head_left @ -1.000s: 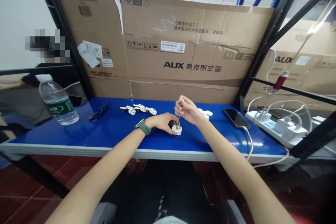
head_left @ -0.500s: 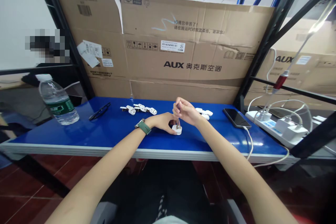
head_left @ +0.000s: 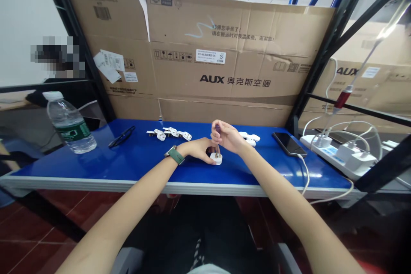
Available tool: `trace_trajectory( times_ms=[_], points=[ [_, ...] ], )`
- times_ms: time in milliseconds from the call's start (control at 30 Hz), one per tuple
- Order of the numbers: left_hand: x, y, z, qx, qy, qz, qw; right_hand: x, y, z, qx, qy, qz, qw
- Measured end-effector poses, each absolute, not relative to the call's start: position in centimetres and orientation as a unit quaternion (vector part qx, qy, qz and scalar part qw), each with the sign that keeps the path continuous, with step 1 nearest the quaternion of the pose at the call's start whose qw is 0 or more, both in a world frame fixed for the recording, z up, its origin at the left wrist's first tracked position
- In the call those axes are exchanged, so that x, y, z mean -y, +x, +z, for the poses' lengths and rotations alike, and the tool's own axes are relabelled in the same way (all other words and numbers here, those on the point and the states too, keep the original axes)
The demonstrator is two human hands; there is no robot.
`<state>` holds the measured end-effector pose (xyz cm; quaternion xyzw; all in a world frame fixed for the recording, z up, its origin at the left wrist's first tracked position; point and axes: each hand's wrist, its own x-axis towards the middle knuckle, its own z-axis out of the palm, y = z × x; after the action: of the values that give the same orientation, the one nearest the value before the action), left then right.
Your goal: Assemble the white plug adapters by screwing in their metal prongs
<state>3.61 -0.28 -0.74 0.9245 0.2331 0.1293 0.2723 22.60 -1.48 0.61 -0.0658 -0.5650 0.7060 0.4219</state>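
My left hand (head_left: 199, 149) rests on the blue tabletop, its fingers curled round a white plug (head_left: 217, 160). Above it, my right hand (head_left: 227, 136) is closed on the dark handle of an upright screwdriver (head_left: 217, 147). The thin shaft runs down to the plug's upper face; the exact contact at its tip is too small to tell. Several white plug parts with metal pins (head_left: 173, 132) lie beyond my left hand. To the right, behind my right hand, sit more white plug pieces (head_left: 250, 138).
A water bottle (head_left: 71, 126) and black glasses (head_left: 122, 136) are at the left. A phone (head_left: 289, 144) on a white cable lies at the right, beside a power strip (head_left: 334, 154) with chargers. Cardboard (head_left: 180, 81) stands behind the table. A blurred person (head_left: 59, 58) is at the far left.
My right hand has turned slightly about the screwdriver, and its fingers have shifted on the handle. My left hand and the plug stay in place.
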Motion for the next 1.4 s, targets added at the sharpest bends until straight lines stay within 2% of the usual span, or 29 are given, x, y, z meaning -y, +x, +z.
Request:
trace_trajectory(
  times_ms=[233, 533, 967, 1400],
  points=[
    [0.4, 3.7, -0.7, -0.237, 0.921, 0.126, 0.281, 1.7, 22.5, 0.5, 0.576, -0.099, 0.685, 0.435],
    [0.0, 3.7, -1.0, -0.238, 0.922, 0.130, 0.276, 1.2, 22.7, 0.4, 0.593, -0.098, 0.684, 0.413],
    [0.1, 3.5, -0.6, -0.258, 0.919, 0.108, 0.278, 1.3, 23.2, 1.6, 0.530, -0.092, 0.645, 0.543],
    [-0.3, 3.6, -0.1, -0.223, 0.916, 0.248, 0.225, 1.5, 23.3, 2.0, 0.524, -0.065, 0.627, 0.573]
  ],
)
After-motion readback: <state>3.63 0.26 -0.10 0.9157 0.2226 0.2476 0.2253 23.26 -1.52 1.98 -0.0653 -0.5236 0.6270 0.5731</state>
